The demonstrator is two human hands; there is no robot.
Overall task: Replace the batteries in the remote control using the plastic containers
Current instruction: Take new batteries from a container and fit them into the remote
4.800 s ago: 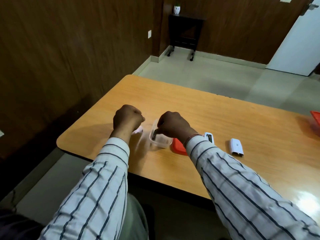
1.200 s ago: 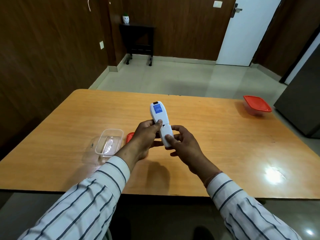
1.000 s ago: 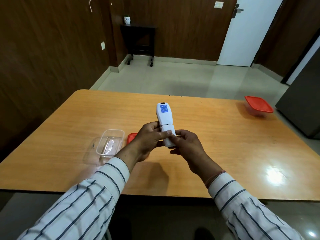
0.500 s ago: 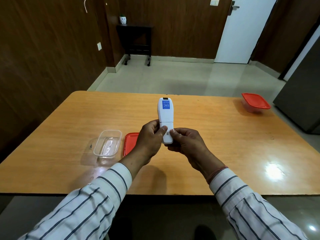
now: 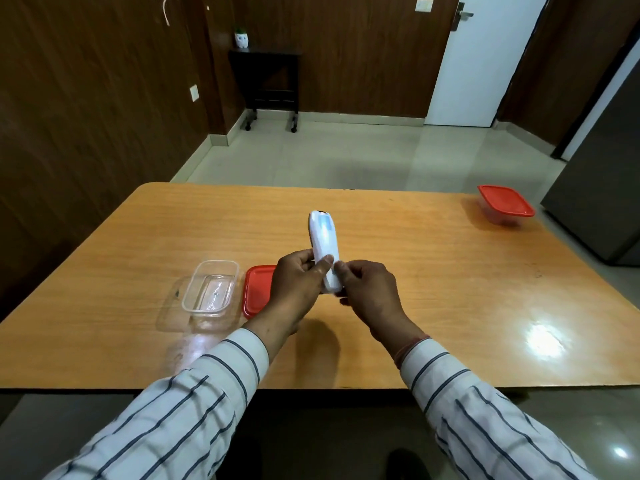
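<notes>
I hold a white remote control (image 5: 324, 241) above the middle of the wooden table (image 5: 433, 292), its far end pointing away from me. It is motion-blurred and tilted to one side. My left hand (image 5: 298, 282) grips its lower part from the left, thumb on top. My right hand (image 5: 369, 289) pinches its near end from the right. An open clear plastic container (image 5: 211, 289) sits on the table to the left, and its red lid (image 5: 258, 289) lies flat beside it, partly behind my left hand.
A second clear container with a red lid (image 5: 505, 204) stands at the table's far right corner. A grey cabinet (image 5: 602, 188) rises just beyond the right edge. A bright light reflection lies on the table at the right front.
The remote has rolled about its long axis, so the blue label now looks washed out and blurred. Both hands keep their grip on its lower end.
</notes>
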